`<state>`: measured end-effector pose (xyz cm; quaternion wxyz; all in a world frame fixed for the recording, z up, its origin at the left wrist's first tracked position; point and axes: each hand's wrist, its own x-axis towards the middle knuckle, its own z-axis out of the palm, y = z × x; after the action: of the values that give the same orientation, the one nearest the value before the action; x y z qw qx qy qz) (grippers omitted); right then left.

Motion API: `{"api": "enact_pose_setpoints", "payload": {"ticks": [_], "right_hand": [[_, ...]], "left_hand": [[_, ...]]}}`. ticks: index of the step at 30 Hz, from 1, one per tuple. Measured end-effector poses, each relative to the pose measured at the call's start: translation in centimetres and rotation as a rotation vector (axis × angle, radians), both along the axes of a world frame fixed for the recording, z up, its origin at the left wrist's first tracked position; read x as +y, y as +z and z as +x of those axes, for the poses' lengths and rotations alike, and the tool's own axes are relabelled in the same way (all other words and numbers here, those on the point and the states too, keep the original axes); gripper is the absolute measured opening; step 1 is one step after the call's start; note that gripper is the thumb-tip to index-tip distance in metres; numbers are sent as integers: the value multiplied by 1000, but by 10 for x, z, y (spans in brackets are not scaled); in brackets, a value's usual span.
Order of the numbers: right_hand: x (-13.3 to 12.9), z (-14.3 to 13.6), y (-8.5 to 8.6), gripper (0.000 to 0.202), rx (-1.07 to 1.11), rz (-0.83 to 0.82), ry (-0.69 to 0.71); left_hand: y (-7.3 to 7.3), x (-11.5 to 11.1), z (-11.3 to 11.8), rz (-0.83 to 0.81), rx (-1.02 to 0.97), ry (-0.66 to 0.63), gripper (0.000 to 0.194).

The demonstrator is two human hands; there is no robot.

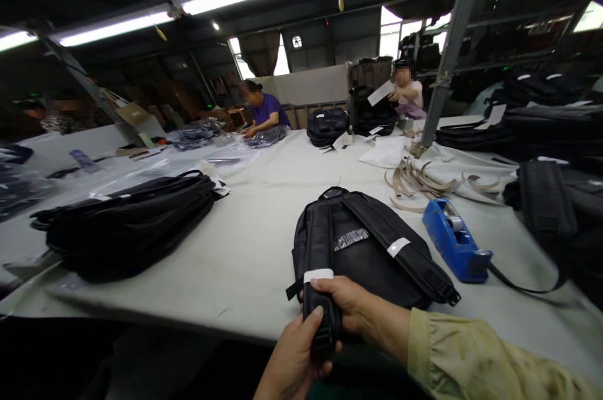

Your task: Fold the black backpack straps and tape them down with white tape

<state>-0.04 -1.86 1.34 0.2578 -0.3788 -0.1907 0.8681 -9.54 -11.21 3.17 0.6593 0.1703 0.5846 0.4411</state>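
Observation:
A black backpack (372, 265) lies on the table in front of me, its straps facing up. Near its bottom, my left hand (296, 350) grips the lower end of the left shoulder strap (319, 243), thumb on top by the buckle. My right hand (346, 302) closes around the same strap a little higher, with its thumb at a white band (318, 275). The other shoulder strap (377, 224) lies along the bag with a white band (398, 247) around it. To the right of the backpack stands a blue tape dispenser (455, 243).
A stack of black bags (132, 224) lies on the left of the white table (254, 230). Curled beige strips (419, 180) lie behind the dispenser. More black bags (541, 199) crowd the right side. Co-workers sit across the table, one in a purple shirt (271, 112). A metal post (455, 48) rises at right.

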Motion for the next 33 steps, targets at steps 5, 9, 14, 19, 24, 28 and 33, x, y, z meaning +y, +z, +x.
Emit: {"api": "enact_pose_setpoints", "payload": {"ticks": [5,9,14,19,24,28,33], "right_hand": [[11,-9,8,24,-50,-63,-38],[24,-16,8,25,-36,-130,-53],[25,-6,1,29,69,-96,-51],[26,19,-2,53,52,-58,94],[38,7,4,33,-142,-21,24],[42,-10,6,11,-251,65,-126],[39,-15,-4,5,-220,148,-192]], "left_hand": [[0,2,5,76,178,-24,43],[1,4,2,109,257,-67,43],[-3,2,0,103,172,-49,42],[-4,3,-3,68,60,-17,41],[-2,7,-2,83,84,-20,42],[0,8,1,113,79,-16,43],[3,10,3,125,101,-16,40]]}}
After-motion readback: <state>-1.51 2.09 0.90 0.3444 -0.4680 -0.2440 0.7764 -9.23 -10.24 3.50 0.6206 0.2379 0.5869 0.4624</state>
